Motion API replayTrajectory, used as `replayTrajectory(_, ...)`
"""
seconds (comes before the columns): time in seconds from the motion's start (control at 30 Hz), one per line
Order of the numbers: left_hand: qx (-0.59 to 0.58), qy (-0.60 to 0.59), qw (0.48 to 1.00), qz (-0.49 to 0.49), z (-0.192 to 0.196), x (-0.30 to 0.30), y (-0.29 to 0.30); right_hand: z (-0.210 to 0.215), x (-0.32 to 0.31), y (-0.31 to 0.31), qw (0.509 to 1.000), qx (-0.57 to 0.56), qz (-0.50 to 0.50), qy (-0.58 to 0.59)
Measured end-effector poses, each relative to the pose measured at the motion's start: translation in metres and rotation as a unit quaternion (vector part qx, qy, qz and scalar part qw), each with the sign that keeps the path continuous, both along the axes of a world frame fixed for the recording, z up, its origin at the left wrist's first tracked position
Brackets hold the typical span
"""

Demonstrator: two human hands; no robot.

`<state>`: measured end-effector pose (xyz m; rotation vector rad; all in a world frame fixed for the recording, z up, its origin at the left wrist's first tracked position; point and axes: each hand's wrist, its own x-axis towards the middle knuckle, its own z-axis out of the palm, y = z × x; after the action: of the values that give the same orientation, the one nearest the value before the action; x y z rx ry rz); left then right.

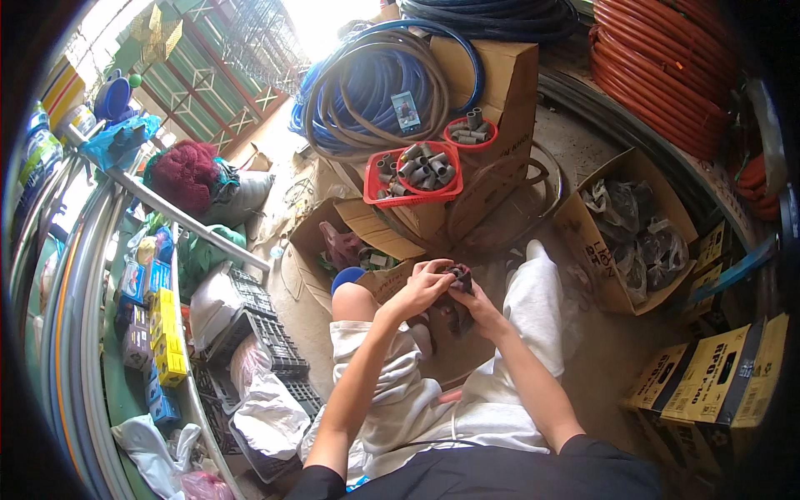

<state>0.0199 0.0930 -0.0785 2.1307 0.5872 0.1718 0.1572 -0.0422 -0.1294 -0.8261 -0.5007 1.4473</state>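
Both hands meet in front of my knees around a small dark object, partly covered by fingers, so its kind cannot be made out. My left hand reaches over it from the left with curled fingers. From the right, my right hand grips its lower side, thumb upward. Beyond the hands, a red plastic basket and a round red tray hold several grey pipe fittings. Just left of the hands stands an open cardboard box with plastic bags inside.
Coiled blue hose lies behind the basket, with a phone leaning there. An open carton of bagged parts stands right, near stacked yellow cartons. Black crates and long grey pipes flank my left. Orange pipe coils stand far right.
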Motion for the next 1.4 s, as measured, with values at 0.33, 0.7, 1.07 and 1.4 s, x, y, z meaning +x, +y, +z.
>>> replayTrajectory(0.33,-0.287,-0.139,0.944,-0.085,-0.079,-0.001,0.032,-0.037,0.011,0.039,0.975,-0.142,-0.089,-0.143)
replayTrajectory(0.7,-0.209,-0.252,0.94,0.098,-0.125,0.018,0.067,-0.057,0.023,0.103,0.931,-0.023,-0.095,-0.351)
replayTrajectory(1.07,-0.061,-0.171,0.978,0.1,-0.119,0.001,0.058,-0.051,0.002,0.1,0.978,-0.189,0.019,-0.092)
replayTrajectory(1.4,-0.173,-0.212,0.957,0.094,-0.121,0.011,0.033,-0.039,0.02,0.095,0.973,-0.203,-0.01,-0.107)
